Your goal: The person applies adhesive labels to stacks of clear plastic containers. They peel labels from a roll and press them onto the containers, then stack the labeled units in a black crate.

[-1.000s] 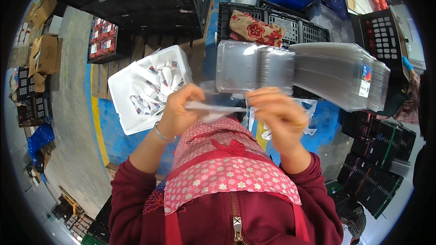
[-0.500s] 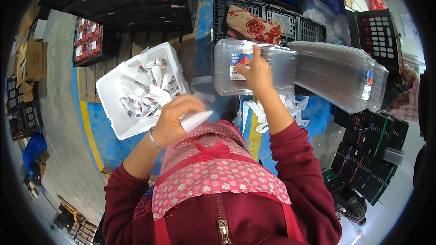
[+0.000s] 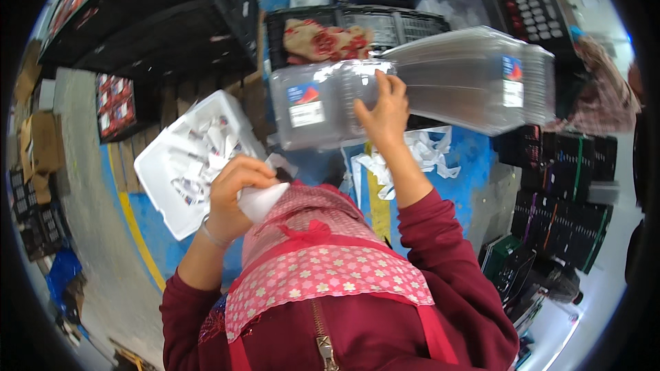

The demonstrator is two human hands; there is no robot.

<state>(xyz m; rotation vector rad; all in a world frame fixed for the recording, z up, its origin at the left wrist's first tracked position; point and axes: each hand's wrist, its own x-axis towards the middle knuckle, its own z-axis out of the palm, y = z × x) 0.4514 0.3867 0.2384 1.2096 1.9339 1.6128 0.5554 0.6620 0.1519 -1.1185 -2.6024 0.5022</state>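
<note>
My left hand (image 3: 237,189) is closed around a curled white paper strip (image 3: 261,203), just in front of the apron. Beside it stands a white foam box (image 3: 161,199) holding several curled labels (image 3: 213,144) with blue and red print. My right hand (image 3: 386,113) grips the rims of nested clear plastic containers, thumb and fingers spread across them. To its left, the end container (image 3: 285,129) bears a blue, red and white label (image 3: 305,104). Rightward from the hand runs a long nested stack (image 3: 454,82), with a similar label (image 3: 511,81) near its far end.
Behind the containers is a black crate (image 3: 275,34) with a red-patterned cloth (image 3: 323,40) over it. Large black crates (image 3: 158,27) stand at the upper left. White paper strips (image 3: 430,154) lie on the blue floor below the stack. More black crates (image 3: 560,223) are at the right.
My right hand has moved off the label onto the container rims to its right. The left hand still holds the white strip. The whole view has shifted.
</note>
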